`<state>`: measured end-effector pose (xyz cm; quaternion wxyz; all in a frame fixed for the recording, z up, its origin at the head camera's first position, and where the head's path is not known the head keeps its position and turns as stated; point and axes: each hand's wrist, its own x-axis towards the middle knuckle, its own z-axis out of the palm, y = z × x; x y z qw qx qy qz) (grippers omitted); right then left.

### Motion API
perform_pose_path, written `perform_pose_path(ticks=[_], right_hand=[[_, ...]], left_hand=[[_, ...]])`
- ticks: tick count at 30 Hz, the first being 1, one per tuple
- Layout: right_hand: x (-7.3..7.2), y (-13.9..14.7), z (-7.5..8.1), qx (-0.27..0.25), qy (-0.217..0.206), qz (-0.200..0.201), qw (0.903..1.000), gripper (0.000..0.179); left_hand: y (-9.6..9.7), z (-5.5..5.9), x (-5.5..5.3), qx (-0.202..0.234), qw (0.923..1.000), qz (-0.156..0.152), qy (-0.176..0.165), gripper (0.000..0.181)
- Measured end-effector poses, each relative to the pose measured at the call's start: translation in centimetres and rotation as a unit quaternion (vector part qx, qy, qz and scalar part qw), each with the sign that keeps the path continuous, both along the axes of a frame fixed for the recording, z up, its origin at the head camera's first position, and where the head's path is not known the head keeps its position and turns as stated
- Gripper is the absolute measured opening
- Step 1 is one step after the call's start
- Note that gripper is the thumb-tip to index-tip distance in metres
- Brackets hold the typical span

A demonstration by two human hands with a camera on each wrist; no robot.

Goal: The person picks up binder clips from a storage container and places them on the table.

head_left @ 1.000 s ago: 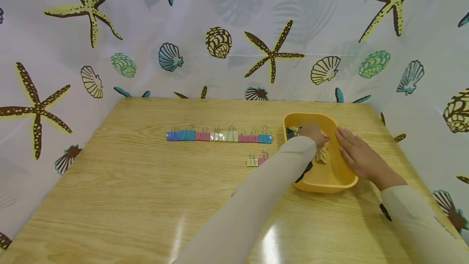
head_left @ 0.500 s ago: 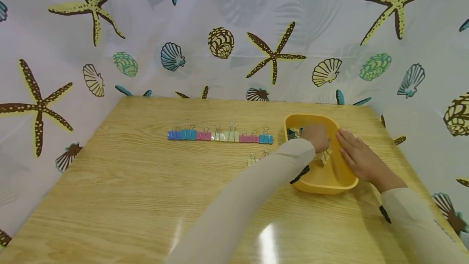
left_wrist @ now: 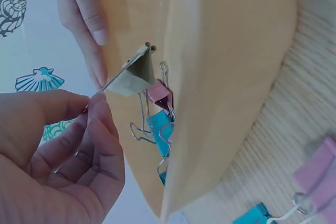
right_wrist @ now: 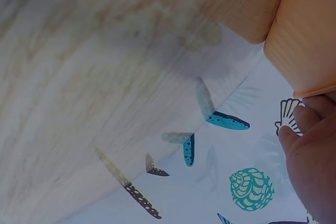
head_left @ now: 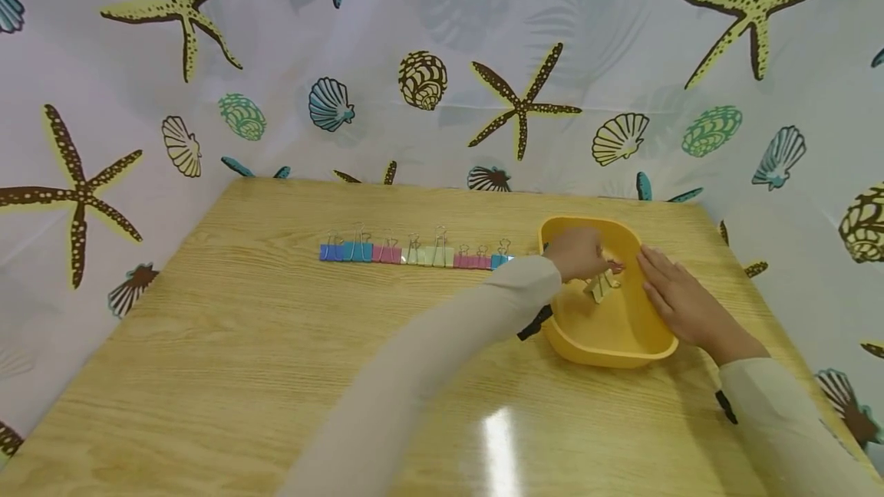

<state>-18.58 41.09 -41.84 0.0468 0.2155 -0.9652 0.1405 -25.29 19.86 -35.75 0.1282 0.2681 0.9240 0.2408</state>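
Observation:
My left hand (head_left: 576, 253) is over the yellow plastic box (head_left: 615, 357), pinching a pale yellow binder clip (left_wrist: 132, 76) between thumb and fingers by its wire handle. The clip's body points away from the fingertips, over the inside of the box. Below it in the left wrist view lie a pink binder clip (left_wrist: 159, 95) and a blue binder clip (left_wrist: 160, 129), with others partly hidden by the box wall. My right hand (head_left: 680, 299) rests on the box's right rim, its fingers extended along it.
A row of binder clips (head_left: 414, 255) in purple, blue, pink and pale yellow stands on the wooden table (head_left: 228, 343), left of the box. The left sleeve (head_left: 428, 359) crosses in front of the table. A patterned cloth (head_left: 276, 44) hangs behind.
My left hand has shifted left inside the box and now shows the pale yellow clip in its pinch. The left sleeve now covers the smaller second row of clips. The right hand stays put.

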Motion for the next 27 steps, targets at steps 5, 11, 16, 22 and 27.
perform_pose_path(ticks=[5,11,16,22,27], right_hand=[[-0.2,-0.1,-0.4,-0.010,0.000,0.001,0.9999,0.050],[-0.2,0.0,-0.2,-0.005,0.001,-0.005,1.0000,0.050],[-0.1,0.3,-0.2,-0.005,0.002,-0.006,1.0000,0.050],[-0.2,0.3,-0.3,-0.005,0.000,-0.007,1.0000,0.050],[-0.2,0.3,-0.4,-0.007,-0.001,-0.006,1.0000,0.050]], left_hand=[[-2.8,-0.4,0.0,0.098,0.9947,-0.021,-0.021,0.050],[-4.4,-0.5,-0.5,0.177,0.9820,-0.038,-0.053,0.022],[-5.9,0.3,-0.7,0.213,0.9683,-0.098,-0.086,0.021],[-8.9,1.6,-0.6,0.208,0.9676,-0.134,-0.050,0.020],[-11.7,1.7,-1.0,0.196,0.9690,-0.145,-0.043,0.020]])
